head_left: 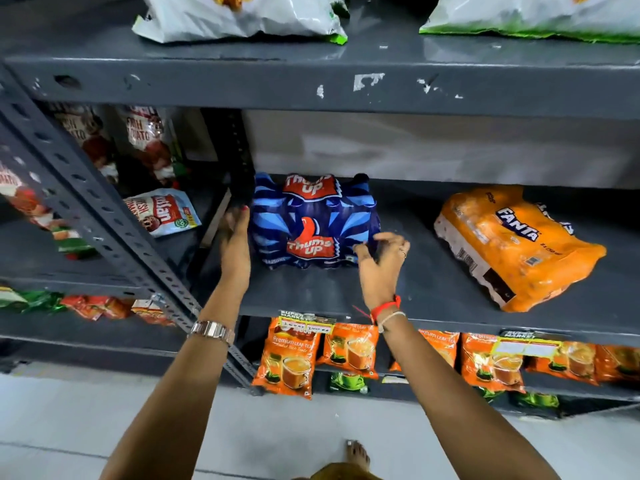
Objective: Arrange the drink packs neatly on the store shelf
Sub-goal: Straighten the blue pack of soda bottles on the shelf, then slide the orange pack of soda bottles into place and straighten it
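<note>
A blue Thums Up drink pack [311, 223] stands upright at the left end of the grey middle shelf [433, 292], close to the back wall. My left hand [235, 247] lies flat against the pack's left side, fingers straight. My right hand [381, 265] hovers at the pack's front right corner, fingers spread and curled, just touching or barely off the wrap. An orange Fanta pack [512, 244] lies tilted on its side further right on the same shelf, apart from both hands.
A slanted perforated upright [114, 233] runs by my left forearm. Tomato sauce pouches [162, 213] fill the left bay. Orange tea packets [291, 358] hang on the shelf below. Snack bags [239, 15] sit on the top shelf. Bare shelf lies between the two packs.
</note>
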### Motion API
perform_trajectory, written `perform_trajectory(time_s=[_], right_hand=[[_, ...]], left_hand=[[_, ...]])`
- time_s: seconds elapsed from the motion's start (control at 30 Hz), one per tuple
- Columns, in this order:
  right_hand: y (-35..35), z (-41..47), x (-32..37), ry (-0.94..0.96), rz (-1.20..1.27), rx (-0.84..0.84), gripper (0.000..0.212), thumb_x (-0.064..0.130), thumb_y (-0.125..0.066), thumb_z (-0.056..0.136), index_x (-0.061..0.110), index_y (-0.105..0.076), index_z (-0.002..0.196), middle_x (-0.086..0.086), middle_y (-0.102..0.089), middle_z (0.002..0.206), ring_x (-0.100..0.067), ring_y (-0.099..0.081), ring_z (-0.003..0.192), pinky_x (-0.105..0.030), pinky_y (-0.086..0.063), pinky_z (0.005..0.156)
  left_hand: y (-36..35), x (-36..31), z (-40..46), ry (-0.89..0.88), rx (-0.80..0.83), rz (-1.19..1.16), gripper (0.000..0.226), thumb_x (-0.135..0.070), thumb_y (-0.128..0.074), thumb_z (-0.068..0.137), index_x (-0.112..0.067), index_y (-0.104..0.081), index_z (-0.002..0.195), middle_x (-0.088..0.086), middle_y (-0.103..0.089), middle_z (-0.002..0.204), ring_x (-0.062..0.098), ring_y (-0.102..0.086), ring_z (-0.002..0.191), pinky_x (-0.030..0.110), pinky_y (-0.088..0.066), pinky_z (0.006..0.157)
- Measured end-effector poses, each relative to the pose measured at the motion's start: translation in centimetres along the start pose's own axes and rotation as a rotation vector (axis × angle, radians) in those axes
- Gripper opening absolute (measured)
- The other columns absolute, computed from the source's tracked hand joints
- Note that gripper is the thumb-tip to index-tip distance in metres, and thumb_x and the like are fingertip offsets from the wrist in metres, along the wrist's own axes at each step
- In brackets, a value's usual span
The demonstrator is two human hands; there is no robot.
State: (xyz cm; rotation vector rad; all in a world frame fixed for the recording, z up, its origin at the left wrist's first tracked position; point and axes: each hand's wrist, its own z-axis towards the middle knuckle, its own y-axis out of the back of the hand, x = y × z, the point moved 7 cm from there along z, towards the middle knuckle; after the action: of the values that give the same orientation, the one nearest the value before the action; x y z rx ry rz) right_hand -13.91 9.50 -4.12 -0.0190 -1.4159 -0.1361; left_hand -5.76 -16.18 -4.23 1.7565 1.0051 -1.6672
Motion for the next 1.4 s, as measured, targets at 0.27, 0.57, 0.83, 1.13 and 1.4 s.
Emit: perform_trajectory(time_s=[0.27,0.57,0.83,1.13,1.4], right_hand=[[-1.1,-0.7,-0.4,-0.226,0.121,0.260,0.057,-0.005,-0.048,0.082,0.014,-0.035,0.135,-0.012,-0.055,0.127,-0.029,-0.054,0.117,-0.046,-0.047,0.102],[1.3,-5.7,-0.9,-0.190,0.116,0.286,0.052,-0.002,-0.044,0.086,0.019,-0.035,0.133,-0.004,-0.053,0.124,-0.019,-0.055,0.113,-0.023,-0.053,0.086],[9.2,-3.7,1.0,-0.133,0.085,-0.034,0.044,0.001,-0.049,0.089,0.008,-0.046,0.133,-0.009,-0.051,0.137,-0.019,-0.048,0.124,-0.011,-0.039,0.092],[24.7,-1.2,-4.8,-0.558,0.108,-0.234,0.048,0.037,-0.047,0.092,-0.004,-0.055,0.117,-0.025,-0.057,0.114,-0.042,-0.043,0.128,-0.018,-0.043,0.081],[28.0,6.0,-5.9,-0.632,0.075,-0.166,0.034,0.031,-0.077,0.068,0.010,-0.058,0.088,-0.011,-0.064,0.104,-0.026,-0.058,0.089,-0.037,-0.058,0.076]], left_hand=[[-1.0,2.8,-1.3,0.074,0.188,0.131,0.066,-0.057,-0.046,0.086,-0.015,-0.038,0.136,0.007,-0.051,0.137,0.016,-0.058,0.108,0.027,-0.050,0.084],[2.4,4.4,-3.2,0.054,0.204,0.145,0.075,-0.062,-0.044,0.083,-0.023,-0.023,0.144,0.002,-0.044,0.143,0.008,-0.054,0.106,0.019,-0.043,0.071],[2.2,-2.1,-7.7,-0.308,-0.040,-0.070,0.045,-0.023,-0.046,0.093,0.004,-0.042,0.128,0.012,-0.057,0.119,0.018,-0.054,0.108,0.027,-0.043,0.092],[-12.1,-4.6,-19.2,-1.135,0.159,0.125,0.022,-0.009,-0.046,0.090,-0.004,-0.061,0.105,0.011,-0.063,0.104,0.020,-0.057,0.104,0.036,-0.044,0.095],[-27.5,4.0,-15.6,-0.328,0.534,0.430,0.043,-0.028,-0.049,0.092,-0.008,-0.046,0.131,0.012,-0.045,0.139,0.021,-0.042,0.128,0.026,-0.030,0.105]])
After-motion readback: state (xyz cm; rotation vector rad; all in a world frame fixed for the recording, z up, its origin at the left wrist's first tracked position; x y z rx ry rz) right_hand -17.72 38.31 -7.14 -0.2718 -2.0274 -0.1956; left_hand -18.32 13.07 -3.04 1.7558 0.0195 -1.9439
